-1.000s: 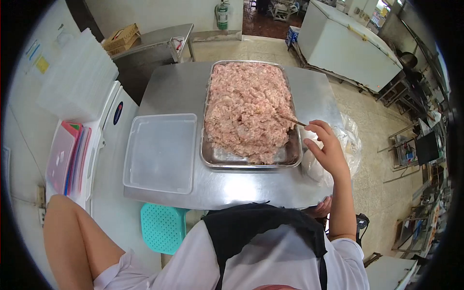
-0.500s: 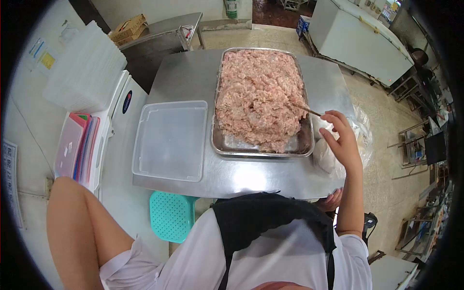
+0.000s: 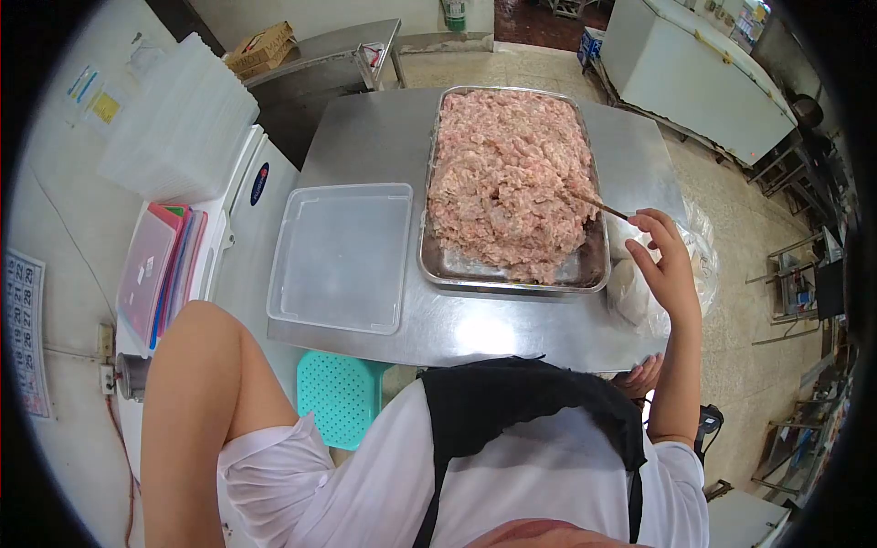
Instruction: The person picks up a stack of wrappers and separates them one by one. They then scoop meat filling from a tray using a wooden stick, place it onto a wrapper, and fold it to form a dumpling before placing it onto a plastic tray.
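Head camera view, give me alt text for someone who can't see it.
A heap of ground meat fills most of a metal tray on a steel table, the person's right hand at the end of a thin stick poking from it. A translucent plastic lid lies left of the tray.

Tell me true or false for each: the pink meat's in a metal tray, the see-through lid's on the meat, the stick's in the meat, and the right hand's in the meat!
The pink meat is in a metal tray. True.
The see-through lid is on the meat. False: it lies flat on the table.
The stick pokes into the meat. True.
The right hand is in the meat. False: it is beside the tray.
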